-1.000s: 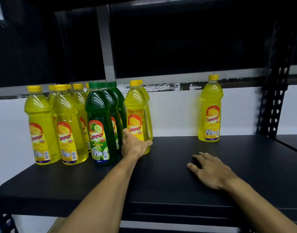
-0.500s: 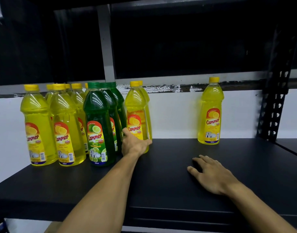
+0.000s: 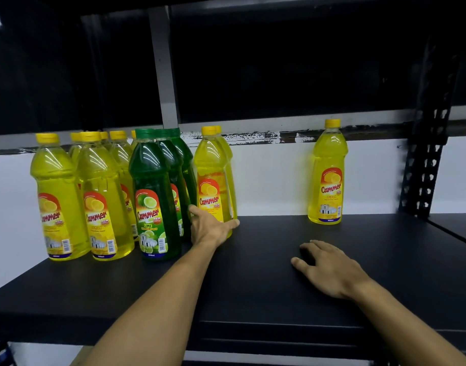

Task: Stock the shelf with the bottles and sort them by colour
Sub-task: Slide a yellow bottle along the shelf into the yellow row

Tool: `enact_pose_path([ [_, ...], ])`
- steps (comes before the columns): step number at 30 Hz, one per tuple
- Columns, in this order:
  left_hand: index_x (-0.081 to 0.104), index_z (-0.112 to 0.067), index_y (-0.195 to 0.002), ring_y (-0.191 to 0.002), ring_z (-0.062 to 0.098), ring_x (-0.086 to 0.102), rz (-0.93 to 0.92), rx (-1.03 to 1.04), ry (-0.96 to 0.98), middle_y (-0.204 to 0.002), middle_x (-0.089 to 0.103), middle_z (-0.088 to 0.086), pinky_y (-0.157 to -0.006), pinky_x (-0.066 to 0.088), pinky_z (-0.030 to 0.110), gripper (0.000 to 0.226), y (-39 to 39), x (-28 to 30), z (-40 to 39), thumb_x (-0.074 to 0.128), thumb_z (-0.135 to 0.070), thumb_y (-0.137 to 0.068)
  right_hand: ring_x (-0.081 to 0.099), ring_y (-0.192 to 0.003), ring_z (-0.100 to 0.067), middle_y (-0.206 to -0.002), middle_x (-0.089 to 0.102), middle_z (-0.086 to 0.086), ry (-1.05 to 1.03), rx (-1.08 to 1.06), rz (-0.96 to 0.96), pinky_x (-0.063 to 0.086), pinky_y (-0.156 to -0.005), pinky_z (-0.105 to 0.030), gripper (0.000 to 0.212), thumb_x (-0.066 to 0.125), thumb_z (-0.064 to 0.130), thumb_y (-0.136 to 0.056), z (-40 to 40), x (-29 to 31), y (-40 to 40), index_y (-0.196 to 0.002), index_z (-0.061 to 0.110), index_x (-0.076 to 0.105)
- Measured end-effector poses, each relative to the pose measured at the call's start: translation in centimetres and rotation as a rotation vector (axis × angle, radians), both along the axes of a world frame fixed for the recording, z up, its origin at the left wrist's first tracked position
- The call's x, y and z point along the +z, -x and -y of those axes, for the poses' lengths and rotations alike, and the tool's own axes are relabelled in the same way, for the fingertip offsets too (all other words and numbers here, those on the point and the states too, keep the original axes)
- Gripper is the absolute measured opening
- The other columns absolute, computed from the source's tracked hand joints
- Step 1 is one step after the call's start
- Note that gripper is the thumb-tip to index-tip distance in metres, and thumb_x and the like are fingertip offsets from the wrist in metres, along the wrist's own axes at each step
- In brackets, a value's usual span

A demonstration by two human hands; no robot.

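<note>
On the black shelf, several yellow lemon bottles stand in a group at the left. To their right, three green lime bottles form a row running backward. Beside them stand two yellow bottles, one behind the other. My left hand wraps the base of the front yellow bottle, thumb on its left, fingers on its right. A single yellow bottle stands upright far right, against the back wall. My right hand lies flat on the shelf, fingers spread, holding nothing.
A black perforated upright stands at the right end of the shelf, with another shelf board beyond it. A dark upper shelf hangs close above the bottle caps. The white wall backs the shelf.
</note>
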State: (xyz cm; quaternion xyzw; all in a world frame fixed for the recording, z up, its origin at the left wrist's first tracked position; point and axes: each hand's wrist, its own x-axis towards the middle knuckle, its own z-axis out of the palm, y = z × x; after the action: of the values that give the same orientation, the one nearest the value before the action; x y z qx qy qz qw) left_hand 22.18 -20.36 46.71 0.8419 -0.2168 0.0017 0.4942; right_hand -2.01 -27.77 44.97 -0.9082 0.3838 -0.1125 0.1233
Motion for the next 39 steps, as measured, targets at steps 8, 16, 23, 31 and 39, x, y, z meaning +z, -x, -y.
enact_pose_path([
  [8, 0.01, -0.002, -0.141, -0.129, 0.034, 0.041, 0.036, -0.058, -0.168, -0.142, 0.035, 0.018, -0.103, 0.042, 0.044, 0.114, 2.8, -1.5, -3.2, 0.084, -0.048, -0.068, 0.028, -0.142, -0.018, -0.154, 0.029, 0.007, 0.015, -0.011, 0.014, 0.03, -0.108, -0.037, 0.059, 0.036, 0.062, -0.094, 0.0, -0.1, -0.1, -0.144, 0.029, 0.039],
  [16, 0.031, -0.014, -0.149, -0.139, 0.021, 0.035, 0.265, -0.429, -0.623, -0.152, 0.037, 0.003, -0.111, 0.032, 0.035, 0.08, 3.3, -0.5, -10.1, 0.05, -0.064, -0.089, 0.046, -0.127, -0.019, -0.139, 0.049, 0.004, -0.048, -0.002, 0.05, 0.039, -0.099, -0.038, 0.053, 0.049, 0.058, -0.091, 0.8, 0.3, -0.2, -0.132, 0.024, 0.052],
  [23, 0.032, -0.027, -0.15, -0.145, 0.014, 0.024, 0.345, -0.456, -0.735, -0.159, 0.025, -0.007, -0.115, 0.023, 0.034, 0.067, 3.1, -0.5, -12.9, 0.034, -0.064, -0.095, 0.053, -0.118, -0.027, -0.129, 0.056, -0.009, -0.125, -0.202, 0.371, 0.044, -0.099, -0.038, 0.052, 0.065, 0.044, -0.088, 4.8, 2.0, -2.0, -0.129, 0.013, 0.054],
  [31, 0.03, -0.031, -0.151, -0.146, 0.011, 0.019, 0.383, -0.423, -0.698, -0.16, 0.02, -0.012, -0.115, 0.022, 0.032, 0.06, 3.1, -1.2, -12.6, 0.031, -0.06, -0.098, 0.039, -0.129, -0.036, -0.138, 0.038, -0.019, -0.15, -0.556, 0.589, 0.04, -0.099, -0.048, 0.088, 0.077, 0.039, -0.079, 9.6, 2.6, -3.7, -0.142, 0.007, 0.025],
  [39, 0.037, -0.035, -0.145, -0.136, 0.011, 0.037, 0.426, -0.37, -0.667, -0.153, 0.033, -0.015, -0.107, 0.035, 0.033, 0.056, 2.7, -1.5, -12.0, 0.033, -0.061, -0.096, 0.045, -0.126, -0.036, -0.137, 0.043, -0.015, -0.164, -0.53, 0.64, 0.042, -0.101, -0.052, 0.106, 0.08, 0.055, -0.067, 13.5, 2.5, -5.5, -0.143, 0.01, 0.022],
])
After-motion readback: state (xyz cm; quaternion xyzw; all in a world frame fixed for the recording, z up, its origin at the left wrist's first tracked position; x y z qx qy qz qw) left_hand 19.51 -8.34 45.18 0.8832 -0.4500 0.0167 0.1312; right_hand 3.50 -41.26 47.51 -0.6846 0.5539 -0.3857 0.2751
